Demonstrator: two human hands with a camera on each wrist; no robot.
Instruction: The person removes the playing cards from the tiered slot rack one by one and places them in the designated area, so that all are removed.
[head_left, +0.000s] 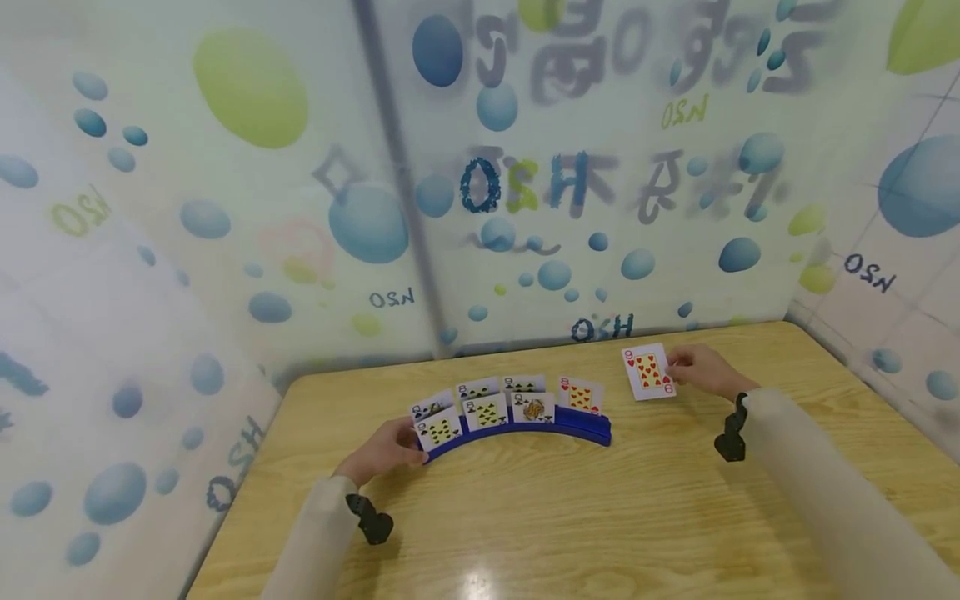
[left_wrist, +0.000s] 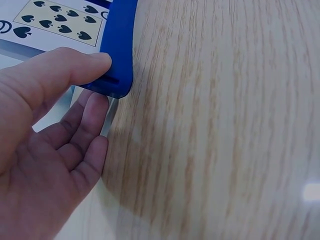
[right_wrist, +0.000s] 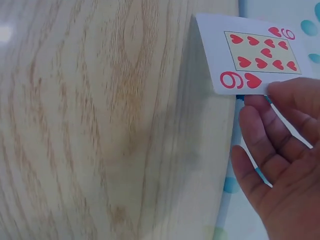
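Note:
A blue curved card holder (head_left: 583, 427) stands on the table with playing cards in two rows. My left hand (head_left: 382, 451) grips its left end, and in the left wrist view the thumb (left_wrist: 82, 69) lies on top of the blue end. Closest to that hand is a nine of spades (left_wrist: 62, 22) in the front row. A queen (head_left: 533, 408) stands in the front row, and a red hearts card (head_left: 581, 394) at the back right. Off the holder's right end, my right hand (head_left: 705, 371) pinches a nine of hearts (right_wrist: 262, 52) by one corner, face visible.
The wooden table (head_left: 525, 517) has its back edge close to a pale wall (head_left: 315, 325) printed with blue and green drops. Another patterned wall (head_left: 900, 275) rises on the right. Black straps (head_left: 372, 521) sit on both wrists.

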